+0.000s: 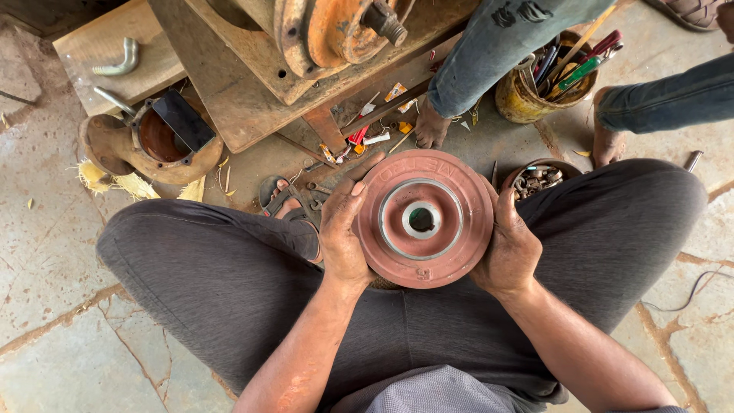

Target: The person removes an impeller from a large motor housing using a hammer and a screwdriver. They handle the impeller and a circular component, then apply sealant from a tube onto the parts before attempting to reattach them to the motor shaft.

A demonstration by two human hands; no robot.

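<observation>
Hidden or cut off: the machine (336, 38) at the top edge is seen only in part, its orange flange and threaded shaft cropped by the frame. The far rim of the small bowl (539, 177) of rusty parts is visible; its near side is covered by the disc and the right hand. A second person is shown only as jeans-clad legs (497, 46) and bare feet, the body out of frame. The raised lettering on the disc is too worn to make out. The small items scattered under the wooden plank (229, 84) are too small to identify.

Disc (425, 219): round, reddish-brown, cast metal, with a raised grey hub ring and a central hole. It is held face-up above the lap, between the crossed knees.

Left hand (342, 233): closed around the disc's left edge, thumb laid over the face, fingers beneath and unseen.

Right hand (511, 248): clasped on the disc's right edge, fingers curled under the rim.

Nearby: a tin (527, 103) of screwdrivers at upper right; a brown casing (145, 145) at left on the stone floor (53, 252).
</observation>
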